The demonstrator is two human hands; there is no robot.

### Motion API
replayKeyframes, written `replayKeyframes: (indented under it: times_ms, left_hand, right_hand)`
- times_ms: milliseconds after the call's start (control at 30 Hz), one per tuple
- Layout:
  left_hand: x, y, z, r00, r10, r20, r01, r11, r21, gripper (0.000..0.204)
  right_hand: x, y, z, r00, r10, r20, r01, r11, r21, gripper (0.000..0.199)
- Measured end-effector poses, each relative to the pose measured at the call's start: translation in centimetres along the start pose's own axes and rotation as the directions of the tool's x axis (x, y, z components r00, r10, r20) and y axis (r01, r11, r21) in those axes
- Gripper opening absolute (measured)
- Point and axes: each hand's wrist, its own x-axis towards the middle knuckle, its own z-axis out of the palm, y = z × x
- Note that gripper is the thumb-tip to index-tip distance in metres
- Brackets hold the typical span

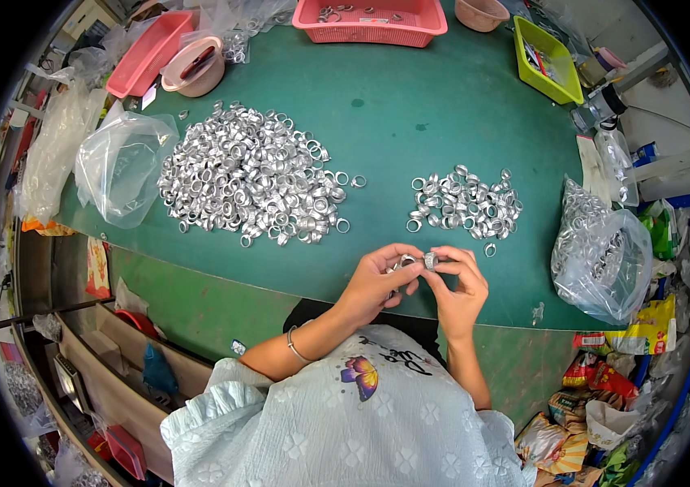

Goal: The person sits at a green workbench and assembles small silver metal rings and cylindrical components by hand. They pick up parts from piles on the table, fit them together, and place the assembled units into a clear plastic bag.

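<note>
Silver ring: presumably light, stiff, slick; best held by rim. Right hand pinches it; left hand grasps more rings.

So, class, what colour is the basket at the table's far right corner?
The basket is yellow-green, shown best in the head view.

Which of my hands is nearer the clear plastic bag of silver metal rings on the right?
Right. Your right hand is left of the clear plastic bag, not touching; your left hand, farther left.
</note>
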Motion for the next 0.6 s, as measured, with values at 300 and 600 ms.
replayKeyframes:
  times_ms: [300,600]
  left_hand:
    - [0.1,-0.1,-0.3,1.0,-0.013,0.014,0.012,0.995,0.101,0.026]
    - [0.3,0.2,-0.5,0.99,-0.056,0.126,0.069,0.992,-0.108,0.026]
  right_hand:
    - [0.2,-0.7,0.0,0.998,-0.046,0.038,0.048,0.997,-0.054,0.021]
    - [3.9,3.9,0.4,0.985,-0.172,0.004,0.142,0.799,-0.585,0.014]
